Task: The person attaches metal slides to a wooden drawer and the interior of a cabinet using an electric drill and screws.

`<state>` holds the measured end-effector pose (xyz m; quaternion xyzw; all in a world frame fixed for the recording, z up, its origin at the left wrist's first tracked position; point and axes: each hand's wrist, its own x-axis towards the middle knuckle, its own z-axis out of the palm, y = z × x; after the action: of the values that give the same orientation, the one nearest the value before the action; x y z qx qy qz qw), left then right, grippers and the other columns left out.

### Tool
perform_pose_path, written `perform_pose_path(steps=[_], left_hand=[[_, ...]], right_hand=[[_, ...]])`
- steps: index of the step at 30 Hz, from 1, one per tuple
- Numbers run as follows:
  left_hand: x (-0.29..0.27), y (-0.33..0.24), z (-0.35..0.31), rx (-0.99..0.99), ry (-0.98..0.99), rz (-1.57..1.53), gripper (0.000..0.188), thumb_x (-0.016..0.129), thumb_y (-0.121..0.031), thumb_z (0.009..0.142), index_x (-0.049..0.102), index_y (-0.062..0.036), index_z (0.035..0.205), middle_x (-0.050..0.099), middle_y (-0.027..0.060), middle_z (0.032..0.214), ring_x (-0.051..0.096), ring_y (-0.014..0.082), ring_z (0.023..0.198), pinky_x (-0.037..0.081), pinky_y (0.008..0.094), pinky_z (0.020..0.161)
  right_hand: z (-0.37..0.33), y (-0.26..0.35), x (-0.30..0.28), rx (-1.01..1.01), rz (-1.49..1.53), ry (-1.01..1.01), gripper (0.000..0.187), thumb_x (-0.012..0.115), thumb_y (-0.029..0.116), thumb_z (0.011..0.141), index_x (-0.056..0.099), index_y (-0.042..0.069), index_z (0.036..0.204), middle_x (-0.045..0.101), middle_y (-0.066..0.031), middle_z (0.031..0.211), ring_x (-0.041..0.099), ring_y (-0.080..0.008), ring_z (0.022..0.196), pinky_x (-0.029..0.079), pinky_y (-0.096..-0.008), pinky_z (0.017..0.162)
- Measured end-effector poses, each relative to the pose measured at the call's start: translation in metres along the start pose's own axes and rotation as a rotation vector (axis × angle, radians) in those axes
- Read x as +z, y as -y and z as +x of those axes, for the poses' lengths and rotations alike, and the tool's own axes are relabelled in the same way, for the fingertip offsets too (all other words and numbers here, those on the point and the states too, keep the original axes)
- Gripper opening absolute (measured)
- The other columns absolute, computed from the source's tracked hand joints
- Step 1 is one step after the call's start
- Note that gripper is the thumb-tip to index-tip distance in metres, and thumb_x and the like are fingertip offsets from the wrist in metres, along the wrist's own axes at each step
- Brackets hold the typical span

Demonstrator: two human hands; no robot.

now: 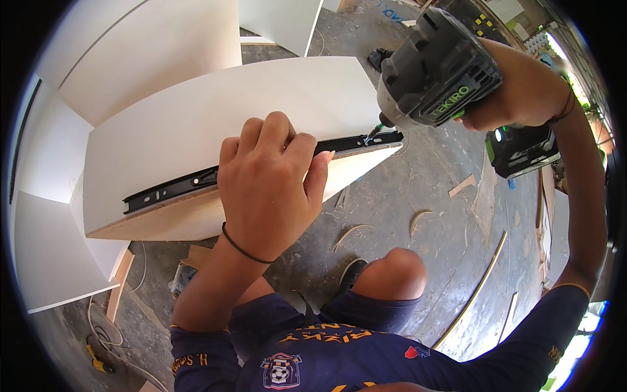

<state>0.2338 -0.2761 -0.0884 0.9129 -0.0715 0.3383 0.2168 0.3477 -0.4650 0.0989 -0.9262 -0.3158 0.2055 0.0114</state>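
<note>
A black drawer slide (173,189) lies along the near edge of a white panel (176,124). My left hand (271,166) is closed over its middle, fingers wrapped on top and thumb at the near side, pressing it against the panel. My right hand (516,85) grips a black and grey cordless drill (437,72). Its bit (373,134) points down at the slide's right end, touching or nearly touching a hole there. Whether a screw sits under the tip is too small to tell. The slide's middle is hidden by my left hand.
White boards (157,52) stand behind and left of the panel. On the grey concrete floor (457,242) lie curved offcuts (353,234), a long thin strip (473,287) and a pale cable (98,326). A yellow and black tool (99,358) rests at lower left. My bent knee (392,274) is close below the panel.
</note>
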Motion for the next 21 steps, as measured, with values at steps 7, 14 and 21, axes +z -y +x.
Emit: perform_pose_path(steps=[7, 14, 21], left_hand=[[-0.001, 0.001, 0.002, 0.017, -0.006, -0.002, 0.013, 0.071, -0.017, 0.069, 0.065, -0.0088, 0.077, 0.050, 0.0019, 0.072, 0.050, 0.0200, 0.071, 0.035, 0.0338, 0.062], [0.000, 0.001, 0.001, 0.007, 0.010, 0.004, 0.013, 0.070, -0.019, 0.069, 0.064, -0.0084, 0.074, 0.049, 0.0023, 0.073, 0.050, 0.0199, 0.072, 0.036, 0.0338, 0.062], [0.001, 0.003, 0.001, 0.010, 0.015, -0.008, 0.014, 0.068, -0.021, 0.070, 0.061, -0.0091, 0.070, 0.047, 0.0021, 0.077, 0.050, 0.0196, 0.075, 0.037, 0.0343, 0.063]], right_hand=[[0.001, 0.000, 0.001, 0.010, -0.058, -0.006, 0.068, 0.073, 0.003, 0.049, 0.056, 0.005, 0.114, 0.067, -0.0097, 0.095, 0.066, -0.0213, 0.080, 0.054, -0.0334, 0.075], [0.003, -0.008, 0.004, -0.023, -0.062, -0.028, 0.070, 0.075, 0.003, 0.047, 0.057, 0.006, 0.114, 0.067, -0.0095, 0.095, 0.066, -0.0216, 0.082, 0.053, -0.0350, 0.078], [0.007, -0.017, 0.004, -0.073, -0.076, 0.004, 0.075, 0.078, 0.003, 0.044, 0.057, 0.006, 0.116, 0.067, -0.0105, 0.100, 0.066, -0.0232, 0.089, 0.051, -0.0358, 0.084]])
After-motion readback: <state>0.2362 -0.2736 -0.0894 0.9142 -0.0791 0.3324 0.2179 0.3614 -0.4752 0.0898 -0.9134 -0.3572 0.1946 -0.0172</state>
